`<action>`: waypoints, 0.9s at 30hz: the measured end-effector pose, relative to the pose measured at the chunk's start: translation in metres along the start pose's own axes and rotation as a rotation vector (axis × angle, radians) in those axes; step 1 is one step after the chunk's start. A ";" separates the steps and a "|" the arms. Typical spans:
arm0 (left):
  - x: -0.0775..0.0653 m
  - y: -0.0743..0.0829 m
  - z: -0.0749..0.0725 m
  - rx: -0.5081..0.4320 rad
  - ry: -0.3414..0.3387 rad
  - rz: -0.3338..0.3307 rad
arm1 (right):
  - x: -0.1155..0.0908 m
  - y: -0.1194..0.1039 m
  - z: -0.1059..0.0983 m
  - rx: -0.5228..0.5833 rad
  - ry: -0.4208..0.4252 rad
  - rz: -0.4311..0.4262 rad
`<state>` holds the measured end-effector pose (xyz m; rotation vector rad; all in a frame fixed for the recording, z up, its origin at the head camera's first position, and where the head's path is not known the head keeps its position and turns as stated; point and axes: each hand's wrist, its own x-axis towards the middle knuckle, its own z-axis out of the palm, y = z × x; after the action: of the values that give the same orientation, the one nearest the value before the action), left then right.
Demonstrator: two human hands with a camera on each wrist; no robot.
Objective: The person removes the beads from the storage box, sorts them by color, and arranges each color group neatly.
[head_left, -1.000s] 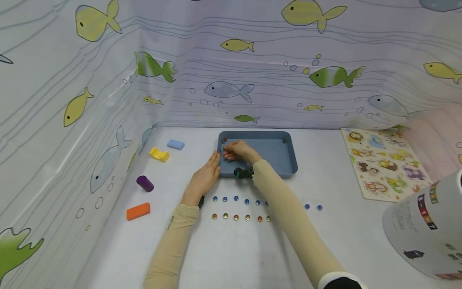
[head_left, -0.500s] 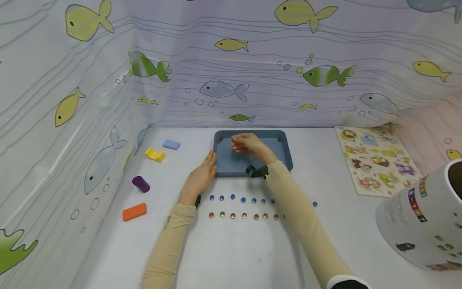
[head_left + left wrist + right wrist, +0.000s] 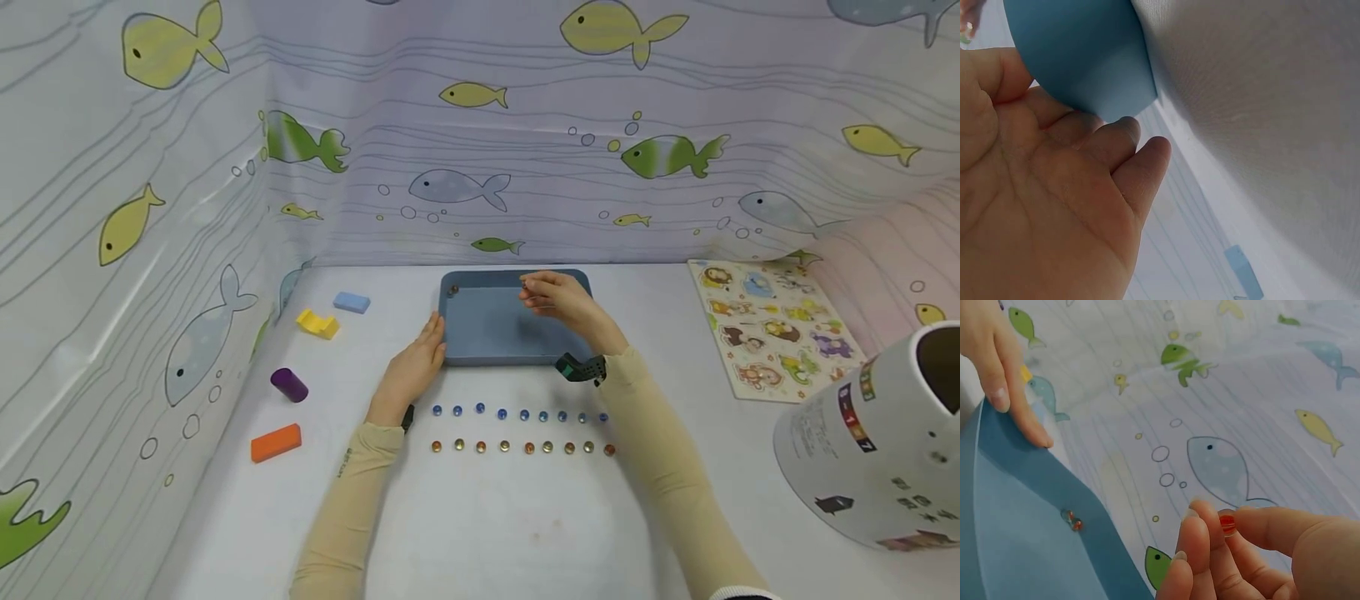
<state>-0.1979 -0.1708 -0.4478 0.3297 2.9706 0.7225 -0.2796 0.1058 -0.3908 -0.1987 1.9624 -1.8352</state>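
Observation:
My right hand (image 3: 566, 304) is over the right part of a blue-grey tray (image 3: 517, 361). In the right wrist view its thumb and fingertips pinch a clear glass marble (image 3: 1227, 523) with a red swirl. The left hand (image 3: 412, 367) lies at the tray's left side, fingers extended, fingertips against the outer wall (image 3: 1088, 56). A red-and-clear marble (image 3: 1072, 520) sits by the wall in the tray's back left corner. The right hand covers the tray's back right corner in the head view. In front of the tray are a row of blue marbles (image 3: 524, 415) and a row of orange and yellowish marbles (image 3: 528, 447).
Left of the tray lie a light blue block (image 3: 352, 302), a yellow notched block (image 3: 318, 324), a purple cylinder (image 3: 289, 385) and an orange block (image 3: 276, 443). At right are an animal picture board (image 3: 776, 333) and a large white cylinder (image 3: 847, 467). A fish-print curtain (image 3: 480, 142) stands behind.
The right hand has risen and moved right across the tray, carrying the marble. Its arm uncovers more of both marble rows. The left hand stays at the tray's left side.

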 end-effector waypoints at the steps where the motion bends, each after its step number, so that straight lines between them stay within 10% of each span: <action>1: 0.000 0.000 0.000 -0.001 -0.001 0.000 | -0.005 0.001 -0.002 -0.002 -0.006 -0.007; 27: 0.001 0.001 0.001 -0.005 -0.007 -0.005 | -0.138 0.068 -0.043 -0.169 -0.016 -0.001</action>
<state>-0.1983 -0.1697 -0.4485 0.3239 2.9610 0.7269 -0.1609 0.2068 -0.4256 -0.2657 2.1068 -1.6628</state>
